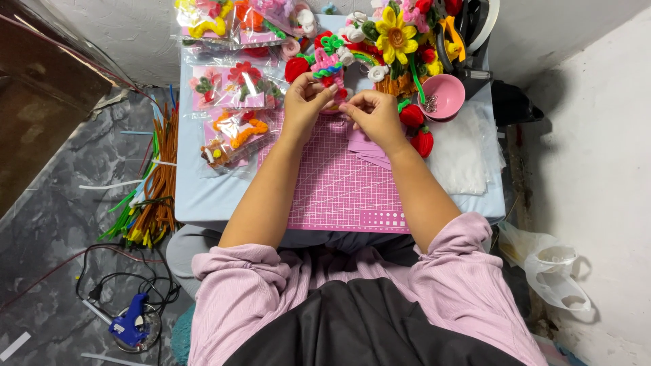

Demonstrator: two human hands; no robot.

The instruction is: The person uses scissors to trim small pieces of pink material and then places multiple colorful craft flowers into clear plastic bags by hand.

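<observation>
My left hand (305, 100) and my right hand (374, 115) meet above the far edge of a pink gridded cutting mat (339, 186). Both pinch a small pink, red and rainbow pipe-cleaner ornament (329, 68) between the fingertips. The part inside my fingers is hidden. Red pipe-cleaner strawberries (416, 129) lie just right of my right hand, and another red strawberry (296, 68) sits just beyond my left hand.
Clear bags of finished ornaments (234, 85) cover the left of the small blue table (203, 196). A yellow pipe-cleaner sunflower bouquet (397, 37), a pink bowl (444, 95) and clear plastic bags (461, 152) sit right. Loose pipe cleaners (152, 196) and a blue glue gun (129, 325) lie on the floor left.
</observation>
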